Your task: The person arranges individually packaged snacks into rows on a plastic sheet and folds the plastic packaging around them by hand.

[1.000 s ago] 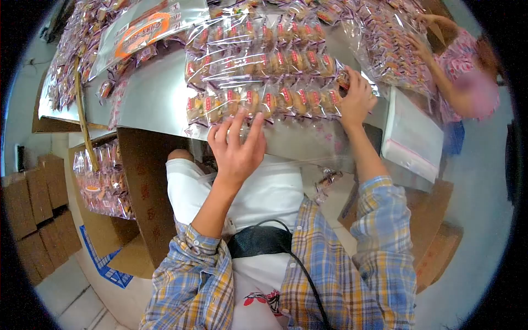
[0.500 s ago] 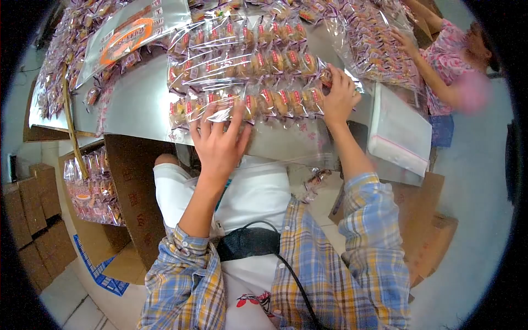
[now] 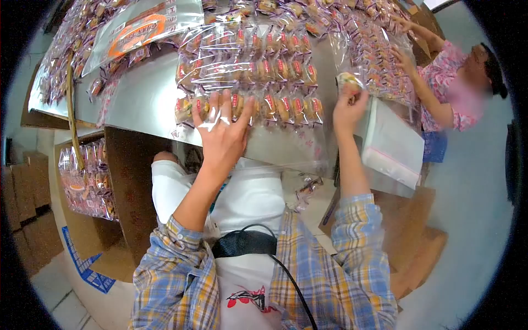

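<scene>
My left hand (image 3: 222,129) lies with spread fingers on a large clear plastic bag (image 3: 294,144). Inside the bag, individually wrapped small cakes (image 3: 284,108) with red labels stand in three rows, and my fingertips rest over the nearest row, toward its left. To the right of the bag, my right hand (image 3: 348,110) is raised with its fingers closed on one wrapped cake (image 3: 348,81), whose wrapper shows white, green and yellow.
Stacked clear bags (image 3: 393,146) lie right of my right hand. A printed bag (image 3: 137,33) and heaps of wrapped cakes (image 3: 71,52) cover the far left. A co-worker (image 3: 448,93) reaches over another filled bag (image 3: 379,60). An open carton (image 3: 140,192) stands below the table's left side.
My right hand has moved from the bag's right edge to the right, with a wrapped cake in its fingers. My left hand stays on the bag, its fingers a little more spread.
</scene>
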Tool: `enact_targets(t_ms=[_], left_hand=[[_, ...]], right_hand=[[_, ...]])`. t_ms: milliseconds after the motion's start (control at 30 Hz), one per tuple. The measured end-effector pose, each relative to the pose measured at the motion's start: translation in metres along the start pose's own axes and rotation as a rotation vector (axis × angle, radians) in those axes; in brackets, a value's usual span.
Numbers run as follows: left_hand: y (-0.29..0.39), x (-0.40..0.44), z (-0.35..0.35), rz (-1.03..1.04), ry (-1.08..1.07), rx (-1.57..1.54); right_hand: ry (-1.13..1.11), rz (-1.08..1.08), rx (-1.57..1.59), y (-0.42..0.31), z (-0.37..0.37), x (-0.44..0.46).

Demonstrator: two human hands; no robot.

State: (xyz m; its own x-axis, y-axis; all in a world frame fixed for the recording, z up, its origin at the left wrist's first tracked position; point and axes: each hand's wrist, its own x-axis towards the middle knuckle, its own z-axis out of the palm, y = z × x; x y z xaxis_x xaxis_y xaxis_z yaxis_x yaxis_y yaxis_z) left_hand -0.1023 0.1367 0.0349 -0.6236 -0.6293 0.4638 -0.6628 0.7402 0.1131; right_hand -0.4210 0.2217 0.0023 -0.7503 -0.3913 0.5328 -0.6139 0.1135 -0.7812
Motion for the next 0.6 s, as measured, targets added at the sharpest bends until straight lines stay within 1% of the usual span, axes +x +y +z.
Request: enact_targets(t_ms=[67, 100, 167, 200, 233, 300, 367, 400, 567, 600], left_hand=[[0.000, 0.002, -0.003, -0.001, -0.043, 0.023], [-0.001, 0.003, -0.002, -0.006, -0.022, 0.008], [-0.002, 0.001, 0.005, -0.021, 0.020, -0.026], [-0.002, 0.001, 0.008, -0.018, 0.050, -0.026], [-0.001, 0.001, 0.007, -0.029, 0.039, -0.027], [0.001, 0.001, 0.004, -0.038, 0.015, -0.029], [0.001, 0.001, 0.004, -0.034, 0.002, -0.030], [0.001, 0.000, 0.005, -0.033, 0.000, -0.035], [-0.003, -0.003, 0.006, -0.032, -0.009, -0.043], [-0.004, -0.003, 0.006, -0.022, -0.004, -0.030]], right_hand=[[-0.066, 0.195, 0.245, -0.037, -0.021, 0.005], [-0.104, 0.292, 0.365, -0.057, -0.035, 0.004], [-0.269, 0.491, 0.637, -0.110, -0.063, -0.018], [-0.414, 0.577, 0.721, -0.115, -0.076, -0.035], [-0.559, 0.664, 0.799, -0.120, -0.086, -0.050], [-0.709, 0.735, 0.839, -0.142, -0.086, -0.081], [-0.759, 0.653, 0.603, -0.109, -0.073, -0.119], [-0.811, 0.629, 0.787, -0.148, -0.065, -0.114], [-0.871, 0.625, 0.503, -0.139, -0.059, -0.128], [-0.831, 0.584, 0.477, -0.146, -0.056, -0.131]])
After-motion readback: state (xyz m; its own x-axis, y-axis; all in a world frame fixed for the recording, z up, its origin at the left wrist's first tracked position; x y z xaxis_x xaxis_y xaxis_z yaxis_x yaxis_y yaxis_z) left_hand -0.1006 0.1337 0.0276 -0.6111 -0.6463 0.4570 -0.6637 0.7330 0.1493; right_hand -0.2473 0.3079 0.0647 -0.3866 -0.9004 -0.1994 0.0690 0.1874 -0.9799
